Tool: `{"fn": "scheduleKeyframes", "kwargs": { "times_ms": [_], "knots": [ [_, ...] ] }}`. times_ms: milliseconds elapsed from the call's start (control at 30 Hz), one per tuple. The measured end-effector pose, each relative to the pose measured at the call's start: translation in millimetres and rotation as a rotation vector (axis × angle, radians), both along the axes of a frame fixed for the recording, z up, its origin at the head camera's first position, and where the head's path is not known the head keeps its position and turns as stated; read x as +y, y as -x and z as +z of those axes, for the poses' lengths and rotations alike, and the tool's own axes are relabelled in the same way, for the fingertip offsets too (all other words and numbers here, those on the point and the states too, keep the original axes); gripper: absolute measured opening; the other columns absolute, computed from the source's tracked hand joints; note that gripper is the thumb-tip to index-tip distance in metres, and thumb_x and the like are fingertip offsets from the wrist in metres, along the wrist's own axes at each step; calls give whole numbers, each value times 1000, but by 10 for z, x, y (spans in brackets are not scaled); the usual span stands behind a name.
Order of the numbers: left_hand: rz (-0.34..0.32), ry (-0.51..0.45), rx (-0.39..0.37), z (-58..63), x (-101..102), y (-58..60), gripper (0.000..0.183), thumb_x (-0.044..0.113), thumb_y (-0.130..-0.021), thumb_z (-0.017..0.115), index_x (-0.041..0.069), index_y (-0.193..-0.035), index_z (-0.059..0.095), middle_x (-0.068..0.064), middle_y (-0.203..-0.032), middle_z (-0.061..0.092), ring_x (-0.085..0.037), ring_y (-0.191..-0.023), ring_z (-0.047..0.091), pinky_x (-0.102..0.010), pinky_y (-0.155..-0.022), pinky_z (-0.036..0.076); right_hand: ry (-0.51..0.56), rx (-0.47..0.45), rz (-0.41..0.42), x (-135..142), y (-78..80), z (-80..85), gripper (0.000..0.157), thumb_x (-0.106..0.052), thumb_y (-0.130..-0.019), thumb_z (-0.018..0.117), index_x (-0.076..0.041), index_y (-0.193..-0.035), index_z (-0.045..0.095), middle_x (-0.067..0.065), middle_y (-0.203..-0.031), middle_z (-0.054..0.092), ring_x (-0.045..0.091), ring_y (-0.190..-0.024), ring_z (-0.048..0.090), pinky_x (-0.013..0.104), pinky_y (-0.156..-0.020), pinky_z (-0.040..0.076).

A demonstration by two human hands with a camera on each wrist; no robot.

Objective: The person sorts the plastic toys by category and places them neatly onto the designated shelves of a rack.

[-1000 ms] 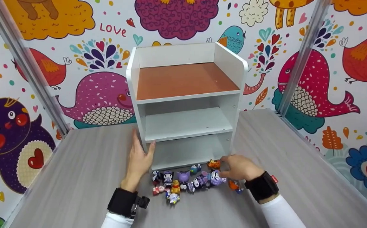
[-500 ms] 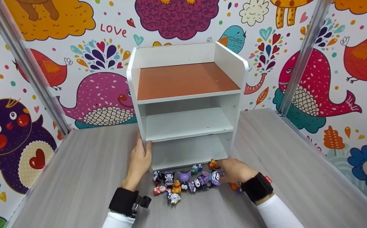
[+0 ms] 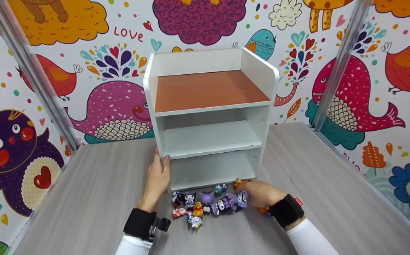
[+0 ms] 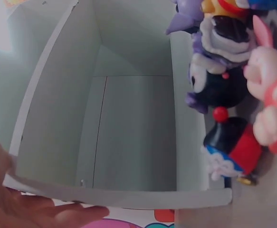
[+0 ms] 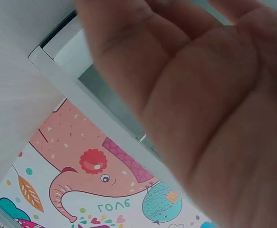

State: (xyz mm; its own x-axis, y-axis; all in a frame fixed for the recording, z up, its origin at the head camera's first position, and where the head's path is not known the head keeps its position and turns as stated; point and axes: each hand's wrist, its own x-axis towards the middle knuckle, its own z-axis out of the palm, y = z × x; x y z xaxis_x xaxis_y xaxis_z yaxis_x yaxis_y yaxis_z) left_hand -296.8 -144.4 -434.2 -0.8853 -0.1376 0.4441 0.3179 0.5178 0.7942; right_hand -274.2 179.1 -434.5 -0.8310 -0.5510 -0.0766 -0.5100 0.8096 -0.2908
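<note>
A white shelf unit (image 3: 214,150) stands on the table with a brown top board (image 3: 208,90). My left hand (image 3: 157,179) holds its left side panel, thumb at the front edge and fingers along the outside, as the left wrist view shows. My right hand (image 3: 263,193) is low at the front right corner, its fingers bent over an orange figurine (image 3: 239,182); its fingertips are hidden, and I cannot tell whether they grip it. Beside this hand is a purple and white figurine (image 3: 242,199). In the right wrist view, the palm (image 5: 209,104) hides part of the shelf.
Several small figurines lie along the shelf's front, among them a yellow bear (image 3: 198,209), a pink figurine (image 3: 179,212) and a purple eared one (image 3: 206,197). Another orange figurine (image 3: 263,210) is mostly behind the right wrist. Cartoon-printed walls (image 3: 116,106) surround the grey table (image 3: 109,184).
My left thumb has closed in against the shelf's side panel. My right hand has moved slightly left, over the orange figurine, and its wrist now covers most of the other orange one.
</note>
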Motion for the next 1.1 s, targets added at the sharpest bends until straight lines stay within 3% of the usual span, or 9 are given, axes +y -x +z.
{"fn": "scheduleKeyframes", "kwargs": {
  "times_ms": [133,267,533,633,767,900,1000,1100],
  "knots": [
    [11,-7,11,-6,0,1,57,20,-107,47,-1,-156,27,-32,-141,51,-50,-125,55,-64,-100,44,-2,6,31,27,5,16,41,13,-74,73,-7,-110,73,8,-104,73,30,-101,67,49,-91,54],
    [15,-16,18,-6,-6,0,57,21,-106,50,-1,-155,30,-31,-141,53,-49,-125,56,-64,-99,46,40,29,78,96,26,83,48,19,-76,61,-2,-119,68,15,-115,71,35,-110,66,51,-96,52],
    [18,-18,18,-11,-17,4,57,22,-106,51,1,-155,32,-32,-136,56,-46,-114,62,-63,-92,49,174,22,85,214,45,214,44,3,-89,63,-2,-131,54,18,-123,65,35,-113,62,54,-97,50],
    [24,-16,10,-4,-12,5,57,23,-106,51,1,-156,31,-32,-139,54,-48,-119,60,-64,-96,48,193,-7,98,209,49,226,42,-1,-91,64,-4,-131,51,15,-117,65,30,-106,63,50,-92,53],
    [30,-16,-9,12,1,9,58,26,-106,51,3,-156,32,-31,-139,54,-49,-119,60,-64,-96,48,211,-39,111,201,56,228,41,0,-90,65,-6,-127,49,6,-102,64,17,-90,59,37,-80,53],
    [43,-24,-21,14,4,2,54,26,-106,52,2,-153,38,-32,-123,63,-44,-101,65,-60,-86,52,227,-48,123,193,52,221,40,0,-89,65,-6,-125,47,3,-96,58,14,-85,54,31,-77,49],
    [49,-29,-20,14,0,-13,53,24,-105,52,1,-151,40,-32,-117,65,-42,-94,65,-59,-82,52,234,-47,120,184,46,215,44,1,-90,63,-5,-129,44,9,-108,61,19,-94,57,37,-84,52],
    [49,-26,-16,13,-7,-20,53,24,-106,52,0,-151,40,-33,-123,63,-44,-99,65,-61,-86,52,213,-22,109,175,37,217,59,3,-89,61,-3,-144,40,19,-128,59,22,-101,58,42,-89,53]
  ]
}}
